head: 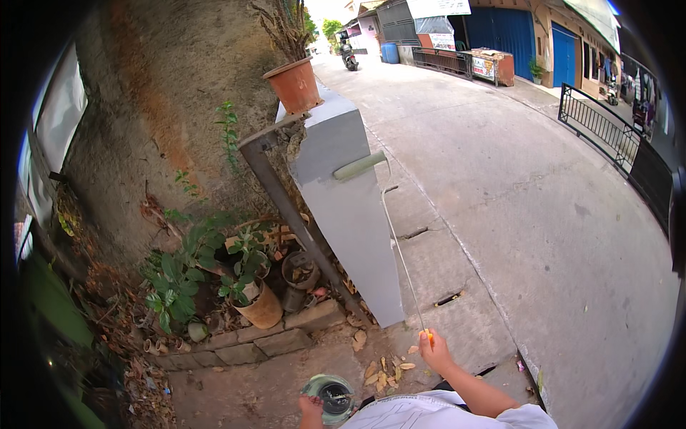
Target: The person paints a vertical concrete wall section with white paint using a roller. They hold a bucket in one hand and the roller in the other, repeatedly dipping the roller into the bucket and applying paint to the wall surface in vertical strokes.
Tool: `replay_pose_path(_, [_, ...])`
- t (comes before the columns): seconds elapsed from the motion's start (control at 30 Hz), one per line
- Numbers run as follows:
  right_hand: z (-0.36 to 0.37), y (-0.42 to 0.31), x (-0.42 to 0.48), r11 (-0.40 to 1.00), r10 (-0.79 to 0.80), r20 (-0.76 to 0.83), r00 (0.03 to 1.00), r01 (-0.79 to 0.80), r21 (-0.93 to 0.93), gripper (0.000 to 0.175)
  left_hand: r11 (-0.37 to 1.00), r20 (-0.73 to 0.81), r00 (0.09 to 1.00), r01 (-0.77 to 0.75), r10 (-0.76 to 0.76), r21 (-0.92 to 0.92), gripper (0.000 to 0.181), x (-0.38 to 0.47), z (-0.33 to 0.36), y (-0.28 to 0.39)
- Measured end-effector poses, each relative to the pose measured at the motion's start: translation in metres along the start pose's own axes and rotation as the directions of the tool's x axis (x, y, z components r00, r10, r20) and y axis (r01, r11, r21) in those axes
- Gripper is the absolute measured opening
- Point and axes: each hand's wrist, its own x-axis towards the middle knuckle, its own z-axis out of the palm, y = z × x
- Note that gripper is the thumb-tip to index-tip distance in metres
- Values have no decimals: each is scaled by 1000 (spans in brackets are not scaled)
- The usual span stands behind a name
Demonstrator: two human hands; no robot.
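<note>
My right hand [435, 351] is closed round the orange handle of a long-framed paint roller. Its greenish-grey sleeve [358, 165] lies against the upper end face of a grey-painted wall [348, 214]. At the bottom, my left hand [312, 406] is at the rim of a round pale green paint container [326, 382] with a dark inside; it seems to hold that rim. A terracotta plastic pot [293, 86] with a dry plant stands on top of the wall. Where the wall's top left corner is broken, a rusty metal post [289, 214] leans beside it.
Potted plants [260, 305] and a low block border [241, 354] lie left of the wall. Dry leaves [386, 375] are scattered on the ground. Slots [449, 298] cut the concrete slabs at right. Up the lane are a motorcycle [348, 54] with a rider and a black metal fence [600, 126].
</note>
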Motion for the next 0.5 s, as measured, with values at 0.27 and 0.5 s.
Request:
replay_pose_path(0.27, [4,-17,20,1000,-20,42,999,20,0,40,999,45,998,37,-36,-17,29,1,-8,3])
replay_pose_path(0.5, [0,-14,13,998,10,31,999,-11,58,40,1000,13,1000,17,-17,-10,28,-3,-11,-6])
